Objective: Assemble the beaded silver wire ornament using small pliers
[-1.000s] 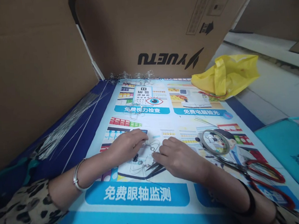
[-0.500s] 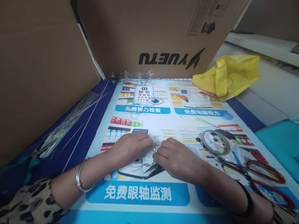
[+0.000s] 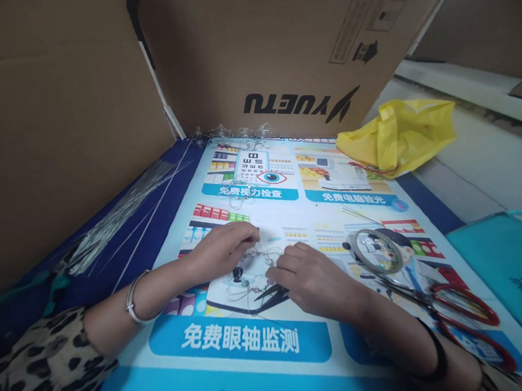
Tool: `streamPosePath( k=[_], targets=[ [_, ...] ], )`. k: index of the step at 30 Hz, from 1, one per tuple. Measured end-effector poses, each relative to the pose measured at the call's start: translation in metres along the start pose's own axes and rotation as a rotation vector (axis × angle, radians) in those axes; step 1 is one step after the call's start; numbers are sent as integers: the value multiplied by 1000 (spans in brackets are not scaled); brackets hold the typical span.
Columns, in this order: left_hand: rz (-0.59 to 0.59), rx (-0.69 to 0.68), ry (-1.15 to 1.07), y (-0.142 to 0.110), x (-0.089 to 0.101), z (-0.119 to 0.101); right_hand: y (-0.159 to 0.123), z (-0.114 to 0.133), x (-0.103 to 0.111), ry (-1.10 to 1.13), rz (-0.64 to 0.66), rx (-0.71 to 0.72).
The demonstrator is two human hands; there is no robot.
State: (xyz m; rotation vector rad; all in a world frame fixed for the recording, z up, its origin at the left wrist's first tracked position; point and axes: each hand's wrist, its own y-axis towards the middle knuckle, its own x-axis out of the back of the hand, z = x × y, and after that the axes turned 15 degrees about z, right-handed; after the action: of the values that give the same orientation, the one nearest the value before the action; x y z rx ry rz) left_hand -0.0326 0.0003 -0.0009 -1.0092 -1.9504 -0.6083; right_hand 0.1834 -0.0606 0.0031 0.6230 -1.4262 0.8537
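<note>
Bent wire with small clear beads (image 3: 256,288) lies in loops on the printed sheet between my hands. My left hand (image 3: 224,251) is closed at its upper left, thumb and fingertips pinched on a thin wire end. My right hand (image 3: 311,279) is curled closed at its right side, fingertips on the wire. From under that hand stick out the dark pointed jaws of a tool like pliers (image 3: 271,293); its handles are hidden, and I cannot tell whether the palm grips it.
To the right lie a wire or tape roll (image 3: 377,251) and red-handled scissors (image 3: 436,299). A bundle of straight wires (image 3: 113,222) is on the left. Several beaded wire pieces (image 3: 233,134) sit by the cardboard box (image 3: 276,49). A yellow bag (image 3: 396,136) stands at back right.
My left hand has moved slightly left and up, away from my right hand, uncovering more of the beaded wire. My right hand has hardly moved.
</note>
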Motion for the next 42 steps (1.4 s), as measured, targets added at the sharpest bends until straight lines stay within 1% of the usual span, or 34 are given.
streamPosePath(
  k=[4, 7, 10, 12, 16, 20, 25, 29, 32, 35, 39, 42],
  targets=[
    [-43, 3, -56, -1, -2, 1, -2, -7, -3, 134, -8, 35],
    [-71, -32, -26, -2, -4, 1, -4, -12, -5, 204, -91, 36],
    [-100, -71, 33, -3, -4, 0, -6, -16, -6, 216, -189, 21],
    [-126, -95, 64, -3, -4, 0, -7, -18, -5, 204, -208, -5],
    [-173, -144, 109, -4, -4, 0, -8, -21, -5, 128, -182, -84],
    [-203, -174, 130, -5, -6, 1, -7, -20, -5, -4, -199, -184],
    [-205, -188, 160, -5, -6, 2, -4, -15, -1, -102, -157, -329],
    [-162, -168, 177, -5, -6, -1, -2, -11, 3, -143, -86, -424],
    [-148, -158, 181, -5, -6, -4, -1, -9, 4, -186, -43, -461],
    [-148, -157, 196, -5, -6, -7, -1, -7, 6, -248, -34, -482],
    [-140, -167, 227, -4, -7, -6, 0, -3, 12, -326, -28, -468],
    [-151, -177, 255, -3, -8, -5, 2, -1, 17, -343, -19, -446]
  ],
)
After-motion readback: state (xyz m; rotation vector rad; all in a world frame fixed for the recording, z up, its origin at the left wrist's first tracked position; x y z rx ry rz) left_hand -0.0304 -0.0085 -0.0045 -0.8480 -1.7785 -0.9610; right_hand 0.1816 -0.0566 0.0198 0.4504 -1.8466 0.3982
